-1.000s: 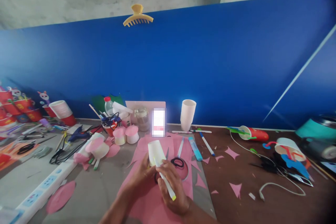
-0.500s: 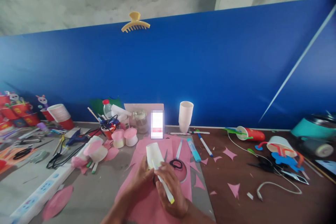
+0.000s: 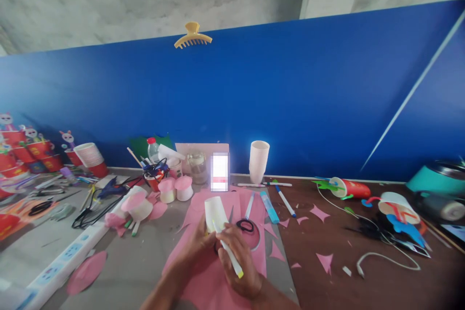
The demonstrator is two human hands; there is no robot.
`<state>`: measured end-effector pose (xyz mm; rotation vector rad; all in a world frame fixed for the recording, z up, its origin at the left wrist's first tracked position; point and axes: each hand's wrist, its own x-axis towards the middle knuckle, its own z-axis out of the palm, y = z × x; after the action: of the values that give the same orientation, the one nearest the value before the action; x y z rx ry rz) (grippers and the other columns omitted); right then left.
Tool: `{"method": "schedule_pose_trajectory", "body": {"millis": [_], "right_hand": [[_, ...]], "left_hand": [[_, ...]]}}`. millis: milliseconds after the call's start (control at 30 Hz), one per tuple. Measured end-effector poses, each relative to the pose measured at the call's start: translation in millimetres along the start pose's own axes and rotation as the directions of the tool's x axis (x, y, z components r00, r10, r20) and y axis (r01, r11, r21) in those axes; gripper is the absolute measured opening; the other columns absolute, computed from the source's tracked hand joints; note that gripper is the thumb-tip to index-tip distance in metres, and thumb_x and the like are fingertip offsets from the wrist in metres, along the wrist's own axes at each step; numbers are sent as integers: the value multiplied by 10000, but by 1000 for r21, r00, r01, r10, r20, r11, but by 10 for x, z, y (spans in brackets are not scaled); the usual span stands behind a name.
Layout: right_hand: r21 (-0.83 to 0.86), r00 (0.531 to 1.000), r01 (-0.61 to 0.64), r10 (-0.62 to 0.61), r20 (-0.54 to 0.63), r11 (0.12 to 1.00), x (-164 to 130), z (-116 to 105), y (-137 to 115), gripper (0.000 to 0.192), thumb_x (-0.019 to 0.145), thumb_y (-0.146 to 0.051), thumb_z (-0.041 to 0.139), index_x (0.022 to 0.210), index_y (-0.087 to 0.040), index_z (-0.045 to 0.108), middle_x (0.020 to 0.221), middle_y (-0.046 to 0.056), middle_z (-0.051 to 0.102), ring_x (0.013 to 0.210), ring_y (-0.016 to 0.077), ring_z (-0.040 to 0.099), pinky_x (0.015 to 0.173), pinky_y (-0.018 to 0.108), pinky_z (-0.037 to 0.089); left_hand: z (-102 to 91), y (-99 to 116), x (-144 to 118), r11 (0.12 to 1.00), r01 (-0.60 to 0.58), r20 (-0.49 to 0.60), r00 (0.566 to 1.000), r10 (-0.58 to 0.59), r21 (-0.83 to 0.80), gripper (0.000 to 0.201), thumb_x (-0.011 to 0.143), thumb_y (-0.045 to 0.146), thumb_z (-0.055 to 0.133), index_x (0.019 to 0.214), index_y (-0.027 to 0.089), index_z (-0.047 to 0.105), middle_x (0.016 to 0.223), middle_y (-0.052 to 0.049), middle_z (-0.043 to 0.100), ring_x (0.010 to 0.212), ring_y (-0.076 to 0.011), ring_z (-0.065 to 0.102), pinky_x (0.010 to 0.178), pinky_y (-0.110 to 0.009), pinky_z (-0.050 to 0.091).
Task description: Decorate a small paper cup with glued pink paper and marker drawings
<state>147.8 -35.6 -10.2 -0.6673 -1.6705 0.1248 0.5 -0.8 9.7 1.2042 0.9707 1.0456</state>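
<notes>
Cup (image 3: 214,213) between hands, marker (image 3: 228,251) against it

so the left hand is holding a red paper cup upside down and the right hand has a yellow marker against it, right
Not quite: the paper cup is white, not red, as the head view shows. The rest stands: the left hand holds it upside down, and the right hand holds a yellow marker against it.
</notes>
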Motion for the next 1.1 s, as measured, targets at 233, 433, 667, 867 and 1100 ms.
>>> {"method": "schedule_pose_trajectory", "body": {"millis": [233, 433, 667, 867, 1100], "right_hand": [[-14, 1000, 13, -13, 1, 1000, -25, 5, 18, 368, 945, -123, 494, 1292, -221, 564, 1071, 99, 722, 1155, 265, 668, 981, 435, 586], [-26, 1000, 6, -5, 20, 1000, -41, -3, 26, 419, 901, -88, 518, 1291, -231, 566, 1079, 89, 742, 1138, 285, 685, 981, 451, 582], [13, 1000, -17, 17, 24, 1000, -47, -3, 41, 441, 887, -107, 531, 1300, -256, 576, 1078, 73, 749, 1127, 307, 691, 978, 462, 576], [42, 999, -35, 34, 24, 998, 2, -15, 28, 406, 907, -116, 545, 1280, -267, 596, 1052, 59, 744, 1057, 276, 712, 1024, 454, 553], [12, 999, -27, 27, 44, 1000, -19, -19, 29, 422, 882, -101, 536, 1275, -247, 582, 1046, 75, 736, 1162, 309, 671, 984, 472, 567]], "left_hand": [[28, 31, -45, 978, 22, 130, 992, 5, -205, 433, 737, 377, 847, 1048, 189, 612, 904, -32, 626, 789, -175, 559, 684, -268, 445], [25, 47, -82, 934, 96, 180, 983, -35, -344, 377, 774, 242, 800, 1092, 198, 603, 946, -23, 628, 816, -161, 586, 714, -260, 445], [13, 24, -83, 931, 89, 171, 985, -29, -355, 347, 809, 237, 766, 1119, 208, 611, 927, -11, 633, 794, -151, 581, 706, -253, 443], [43, 0, -57, 932, 56, 140, 990, -6, -359, 384, 780, 246, 812, 1105, 213, 610, 906, -12, 636, 772, -157, 587, 673, -249, 448], [18, -34, -26, 955, 14, 140, 990, 29, -298, 458, 736, 348, 865, 1084, 190, 614, 954, -39, 660, 824, -185, 604, 706, -266, 466]]}}
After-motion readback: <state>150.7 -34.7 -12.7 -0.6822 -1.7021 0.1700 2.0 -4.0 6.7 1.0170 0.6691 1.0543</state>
